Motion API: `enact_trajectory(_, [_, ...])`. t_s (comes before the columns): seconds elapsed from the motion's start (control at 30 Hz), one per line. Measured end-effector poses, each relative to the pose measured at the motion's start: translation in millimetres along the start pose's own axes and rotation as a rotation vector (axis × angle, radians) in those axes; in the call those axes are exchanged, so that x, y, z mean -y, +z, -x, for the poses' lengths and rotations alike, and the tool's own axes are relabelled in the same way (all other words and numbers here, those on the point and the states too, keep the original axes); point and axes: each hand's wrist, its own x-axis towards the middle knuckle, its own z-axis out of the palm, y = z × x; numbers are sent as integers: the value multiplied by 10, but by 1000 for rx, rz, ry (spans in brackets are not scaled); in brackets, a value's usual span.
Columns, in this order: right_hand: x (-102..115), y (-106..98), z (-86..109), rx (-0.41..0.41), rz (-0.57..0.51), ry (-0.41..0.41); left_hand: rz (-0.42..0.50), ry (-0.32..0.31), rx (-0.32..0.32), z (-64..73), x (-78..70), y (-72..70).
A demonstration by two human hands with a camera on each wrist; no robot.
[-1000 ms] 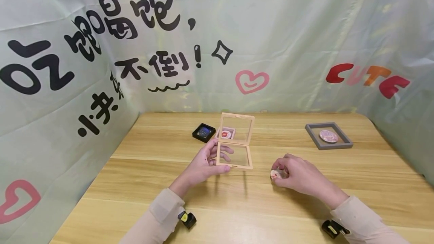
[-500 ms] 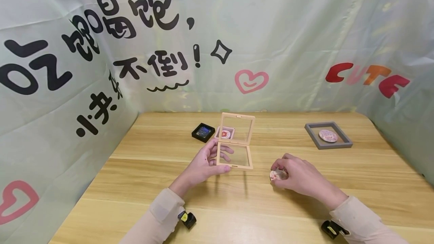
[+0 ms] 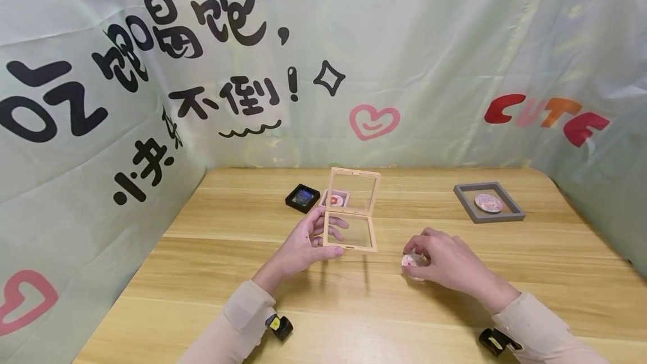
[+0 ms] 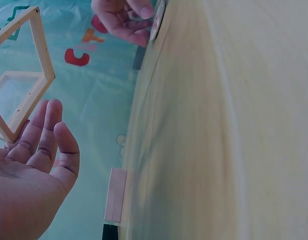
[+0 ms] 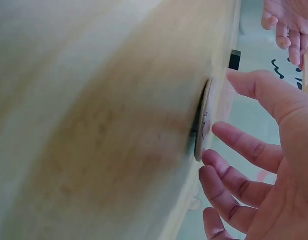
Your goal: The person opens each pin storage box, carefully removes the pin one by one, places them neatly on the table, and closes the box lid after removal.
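My left hand (image 3: 303, 243) holds a hinged peach display frame (image 3: 375, 235) with clear film panes, raised above the table and unfolded, one half upright. The thumb lies at its lower rim, and fingers show through the lower pane. In the left wrist view the frame (image 4: 42, 45) rests against the fingers. My right hand (image 3: 447, 260) is low over the table, fingers bent loosely around a round pink-and-white patterned badge (image 3: 410, 263). In the right wrist view the badge (image 5: 206, 117) lies close along the tabletop, a fingertip at its near edge and the thumb apart from it.
On the wooden table (image 3: 242, 296), a small black frame (image 3: 303, 198) and a pink frame (image 3: 346, 200) with a flower badge stand behind the left hand. A grey frame (image 3: 467, 206) with a round badge (image 3: 488, 203) lies at back right. Printed curtains (image 3: 434, 44) enclose the table.
The badge under my right hand has gone from tilted to flatter against the table, and more of its lower edge shows. The left hand and the peach frame have stayed still.
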Motion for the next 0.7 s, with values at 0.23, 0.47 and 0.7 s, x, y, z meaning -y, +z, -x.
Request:
enact_trajectory(0.23, [7, -133, -32, -26, -75, 33, -8, -18, -9, 2, -16, 14])
enact_trajectory(0.47, [58, -313, -133, -45, -181, 47, -4, -9, 2, 0, 11, 13])
enact_trajectory(0.7, [131, -398, -241, -58, -304, 34, -14, -17, 7, -6, -9, 47])
